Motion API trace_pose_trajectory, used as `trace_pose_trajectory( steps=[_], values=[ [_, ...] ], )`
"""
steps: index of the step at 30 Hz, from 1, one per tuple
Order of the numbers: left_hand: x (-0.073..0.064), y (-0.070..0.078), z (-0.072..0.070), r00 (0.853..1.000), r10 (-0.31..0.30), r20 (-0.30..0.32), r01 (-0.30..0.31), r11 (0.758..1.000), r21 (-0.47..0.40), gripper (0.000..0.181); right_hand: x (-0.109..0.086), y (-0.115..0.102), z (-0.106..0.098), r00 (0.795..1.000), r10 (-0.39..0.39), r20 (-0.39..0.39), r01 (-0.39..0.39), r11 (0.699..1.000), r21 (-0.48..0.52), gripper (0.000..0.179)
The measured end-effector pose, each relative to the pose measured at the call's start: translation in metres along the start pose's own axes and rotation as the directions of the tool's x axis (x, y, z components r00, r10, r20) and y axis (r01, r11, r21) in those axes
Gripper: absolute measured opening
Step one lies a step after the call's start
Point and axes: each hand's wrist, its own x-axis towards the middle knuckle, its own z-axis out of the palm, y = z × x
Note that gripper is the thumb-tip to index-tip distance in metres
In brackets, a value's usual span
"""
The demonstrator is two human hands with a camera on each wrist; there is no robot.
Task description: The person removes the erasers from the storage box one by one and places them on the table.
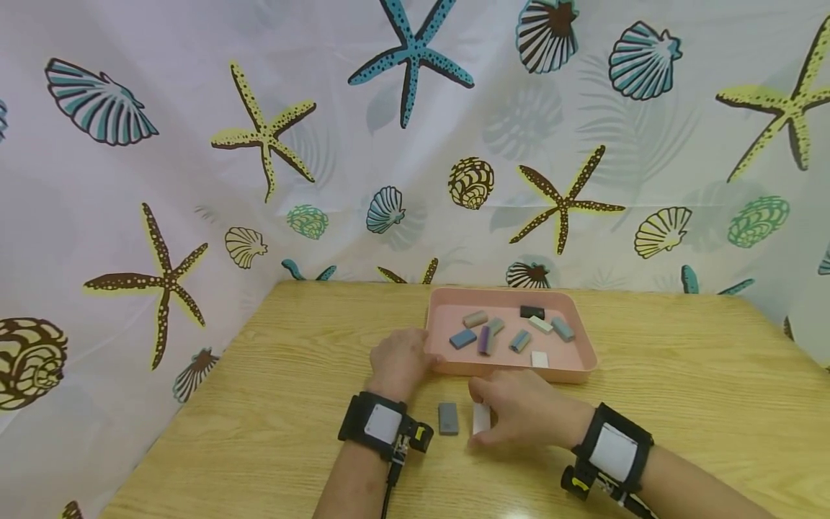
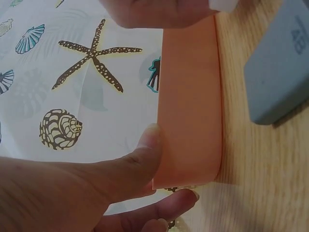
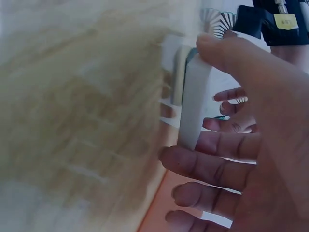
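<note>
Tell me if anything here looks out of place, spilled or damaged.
I see no spill or damage. One thing stands out mildly: the gray block lies loose on the table in front of the pink tray, while most similar small pieces lie inside it.

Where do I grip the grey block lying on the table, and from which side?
Probably pinch the grey block by its long sides, at mid-length, coming from above: it lies flat, lengthwise front to back, with bare table along both long sides. The right hand holds the white block close by, so mind that side.
</note>
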Motion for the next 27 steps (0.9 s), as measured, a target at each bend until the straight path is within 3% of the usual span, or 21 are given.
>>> trace_pose_trajectory(
  steps=[5, 13, 17, 22, 27],
  values=[
    [0.000, 0.001, 0.001, 1.000, 0.006, -0.006, -0.006, 1.000, 0.006, 0.036, -0.001, -0.002, 0.004, 0.999, 0.014, 0.040, -0.014, 1.000, 0.008, 0.047],
    [-0.002, 0.001, 0.000, 1.000, 0.013, -0.027, -0.013, 1.000, 0.023, 0.037, -0.003, -0.001, -0.002, 0.999, 0.017, 0.032, -0.017, 1.000, -0.020, 0.051],
    [-0.003, 0.001, 0.000, 0.999, 0.021, -0.026, -0.021, 1.000, 0.013, 0.034, -0.004, 0.009, -0.017, 0.996, 0.057, -0.075, -0.059, 0.998, -0.026, 0.038],
    [-0.002, 0.000, 0.001, 1.000, 0.011, -0.013, -0.011, 1.000, 0.006, 0.034, -0.006, 0.032, -0.035, 0.966, 0.051, -0.252, -0.066, 0.997, -0.051, 0.016],
    [-0.001, 0.000, 0.002, 1.000, 0.006, -0.008, -0.006, 1.000, 0.003, 0.034, -0.007, 0.054, -0.042, 0.942, 0.103, -0.319, -0.115, 0.993, -0.020, 0.014]
  ],
)
